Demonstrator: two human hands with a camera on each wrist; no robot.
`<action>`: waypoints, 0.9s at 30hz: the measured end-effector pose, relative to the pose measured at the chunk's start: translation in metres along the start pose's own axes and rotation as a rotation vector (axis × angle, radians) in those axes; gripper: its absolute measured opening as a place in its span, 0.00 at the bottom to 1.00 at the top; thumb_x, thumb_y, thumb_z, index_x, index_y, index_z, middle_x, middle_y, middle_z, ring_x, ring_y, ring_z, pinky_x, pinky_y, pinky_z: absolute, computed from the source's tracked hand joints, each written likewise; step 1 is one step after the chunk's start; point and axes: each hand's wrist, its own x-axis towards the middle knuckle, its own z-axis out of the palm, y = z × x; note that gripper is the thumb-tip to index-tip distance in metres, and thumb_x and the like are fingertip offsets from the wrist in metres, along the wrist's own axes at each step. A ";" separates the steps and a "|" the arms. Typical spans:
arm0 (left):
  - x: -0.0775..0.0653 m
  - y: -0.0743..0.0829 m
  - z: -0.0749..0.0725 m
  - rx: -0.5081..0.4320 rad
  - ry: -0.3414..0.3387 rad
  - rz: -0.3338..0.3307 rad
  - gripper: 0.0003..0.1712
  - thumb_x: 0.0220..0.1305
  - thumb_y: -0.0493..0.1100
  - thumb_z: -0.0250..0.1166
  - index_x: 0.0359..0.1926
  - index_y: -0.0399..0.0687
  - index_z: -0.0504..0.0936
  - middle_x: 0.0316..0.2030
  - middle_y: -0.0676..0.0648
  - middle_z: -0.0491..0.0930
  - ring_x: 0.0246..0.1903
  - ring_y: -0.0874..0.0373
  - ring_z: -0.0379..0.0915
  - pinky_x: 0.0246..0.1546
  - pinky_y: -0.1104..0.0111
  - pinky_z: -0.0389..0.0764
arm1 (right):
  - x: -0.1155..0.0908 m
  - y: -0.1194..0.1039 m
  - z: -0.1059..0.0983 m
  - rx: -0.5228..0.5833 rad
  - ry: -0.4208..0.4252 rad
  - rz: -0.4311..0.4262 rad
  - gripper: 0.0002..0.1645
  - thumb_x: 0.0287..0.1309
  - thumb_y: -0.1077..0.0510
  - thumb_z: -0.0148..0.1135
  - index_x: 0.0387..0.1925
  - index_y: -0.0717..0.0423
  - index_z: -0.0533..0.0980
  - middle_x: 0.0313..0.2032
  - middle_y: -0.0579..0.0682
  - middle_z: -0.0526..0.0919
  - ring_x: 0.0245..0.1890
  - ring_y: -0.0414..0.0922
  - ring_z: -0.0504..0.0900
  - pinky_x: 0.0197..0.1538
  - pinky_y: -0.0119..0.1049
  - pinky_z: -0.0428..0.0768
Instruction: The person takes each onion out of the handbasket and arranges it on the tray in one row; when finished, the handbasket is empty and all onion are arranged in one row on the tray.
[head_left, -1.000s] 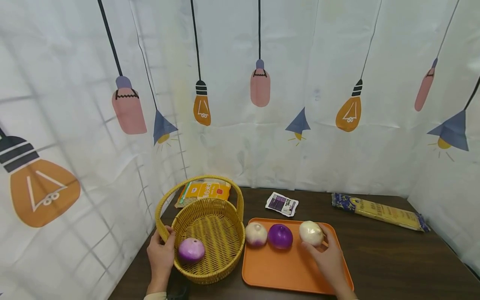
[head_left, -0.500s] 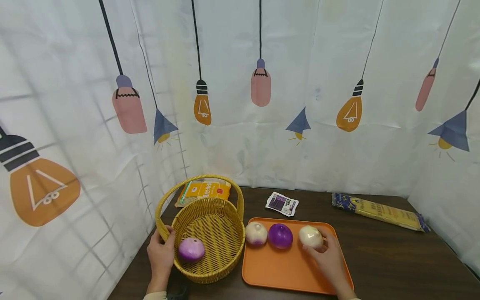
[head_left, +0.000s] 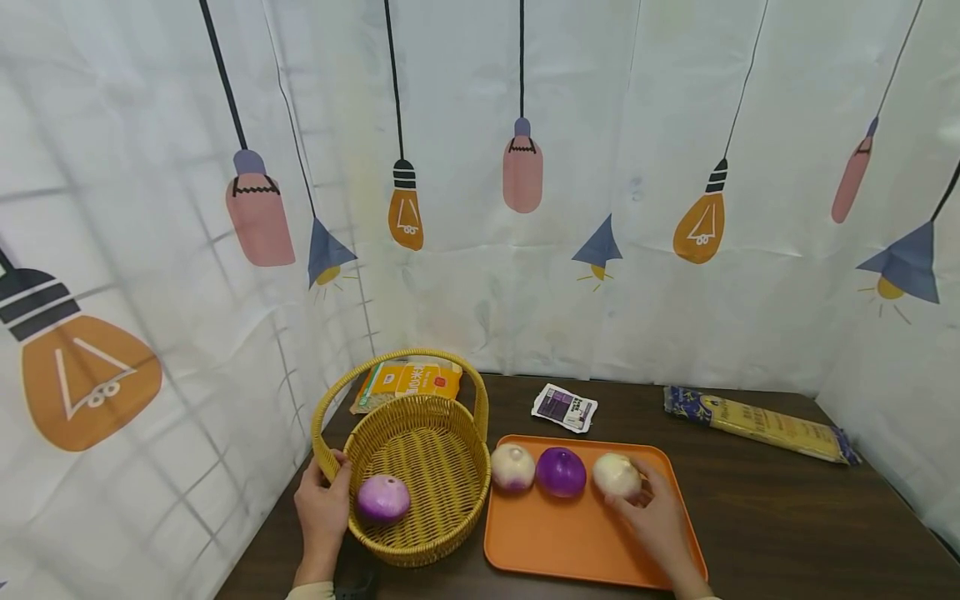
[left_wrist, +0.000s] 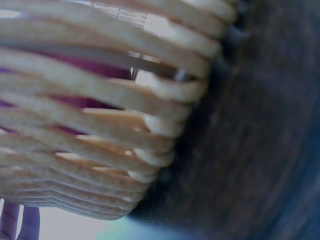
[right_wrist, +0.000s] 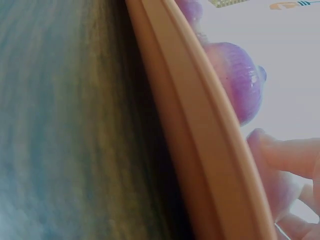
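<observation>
On the left, my left hand (head_left: 322, 500) grips the side of a yellow woven basket (head_left: 420, 550) where its tall handle meets the rim. A purple-and-white onion (head_left: 383, 499) lies inside the basket; in the left wrist view the weave (left_wrist: 90, 105) fills the frame with purple behind it. My right hand (head_left: 656, 508) holds a white onion (head_left: 617, 476) between thumb and fingers over the orange tray (head_left: 562, 542). To its left on the tray sit a dark purple onion (head_left: 561, 472) and a white onion with a purple base (head_left: 513, 467).
Behind the basket lies an orange-and-yellow food bag (head_left: 416, 379). A small white-and-purple packet (head_left: 564, 408) is behind the tray, and a long yellow packet (head_left: 761, 425) lies at the back right. Printed curtains (head_left: 465, 308) border the dark table (head_left: 795, 525).
The white onion in my right hand has shifted slightly left and down, closer to the purple onion. My left hand and the basket have stayed in place.
</observation>
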 end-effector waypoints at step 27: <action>-0.001 0.001 -0.001 0.001 -0.009 -0.013 0.05 0.59 0.33 0.67 0.38 0.42 0.81 0.32 0.44 0.82 0.27 0.69 0.69 0.31 0.78 0.66 | -0.002 -0.005 0.000 -0.055 -0.052 -0.005 0.42 0.44 0.65 0.77 0.62 0.65 0.69 0.58 0.66 0.72 0.52 0.61 0.78 0.50 0.42 0.78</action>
